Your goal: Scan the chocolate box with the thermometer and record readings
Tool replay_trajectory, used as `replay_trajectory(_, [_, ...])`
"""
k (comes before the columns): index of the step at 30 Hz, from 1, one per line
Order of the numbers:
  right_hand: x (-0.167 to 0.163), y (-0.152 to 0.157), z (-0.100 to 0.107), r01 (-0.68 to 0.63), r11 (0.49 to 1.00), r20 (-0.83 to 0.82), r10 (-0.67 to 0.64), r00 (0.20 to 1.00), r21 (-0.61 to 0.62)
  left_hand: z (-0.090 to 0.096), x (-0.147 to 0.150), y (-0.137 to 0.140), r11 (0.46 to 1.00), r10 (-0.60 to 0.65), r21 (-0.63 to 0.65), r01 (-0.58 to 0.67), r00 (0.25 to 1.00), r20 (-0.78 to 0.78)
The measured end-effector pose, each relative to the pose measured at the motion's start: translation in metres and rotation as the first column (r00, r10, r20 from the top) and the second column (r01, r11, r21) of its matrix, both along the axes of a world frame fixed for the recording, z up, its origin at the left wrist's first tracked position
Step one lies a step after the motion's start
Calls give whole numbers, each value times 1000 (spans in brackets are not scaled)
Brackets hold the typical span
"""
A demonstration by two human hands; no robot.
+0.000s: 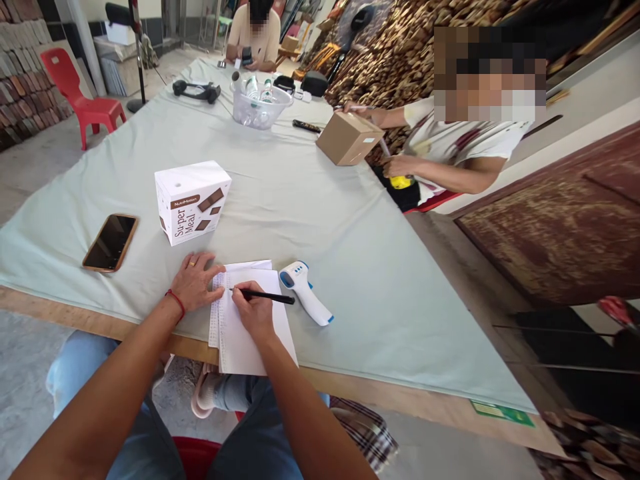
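Note:
My right hand [255, 313] is closed round a black pen [273, 296], its tip on a white sheet of paper [255, 350] near the upper left. Small marks run down the left side of the sheet, too fine to read. My left hand [195, 283] lies with fingers spread, fingertips at the paper's left edge and the rest on the cloth. More sheets show beneath the top one. Just right of the paper lies a white and blue infrared thermometer [307, 293]. Beyond my left hand stands a white box [193, 200] printed "Su-per Meal".
A phone [111, 242] lies to the left on the cloth-covered table [380, 293]. Farther off stand a clear plastic basket [260, 115] holding bottles and a black headset-like device [197, 91]. At right a person handles a cardboard box [347, 138]; another person sits at the far end.

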State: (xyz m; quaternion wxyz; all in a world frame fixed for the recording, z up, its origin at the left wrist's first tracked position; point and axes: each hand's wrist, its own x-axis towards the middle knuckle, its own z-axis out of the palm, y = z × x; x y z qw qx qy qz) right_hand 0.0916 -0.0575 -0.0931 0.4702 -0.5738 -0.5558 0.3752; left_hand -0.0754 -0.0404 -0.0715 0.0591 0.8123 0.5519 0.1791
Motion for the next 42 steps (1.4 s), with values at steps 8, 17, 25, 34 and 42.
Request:
replay_trajectory(8, [1,0,-3,-19,1000,32,19,999,11,0,0,0,1000,-5,9,5,1000,-4])
replay_trajectory(17, [1,0,-3,-27,999,26,26,999,26,0,0,0,1000,-3,6,3,1000,4])
replay_trajectory(25, [2,0,-2,-13,1000,26,13,1000,6,0,0,0,1000,-3,6,3,1000,-7])
replay_trajectory(34, [1,1,-4,-1,1000,26,1,1000,16,0,0,0,1000,-4,12,4,1000,7])
replay_trajectory(42, [1,-1,-1,23,1000,-1,-23,1000,20,0,0,-1,1000,-6,12,6,1000,10])
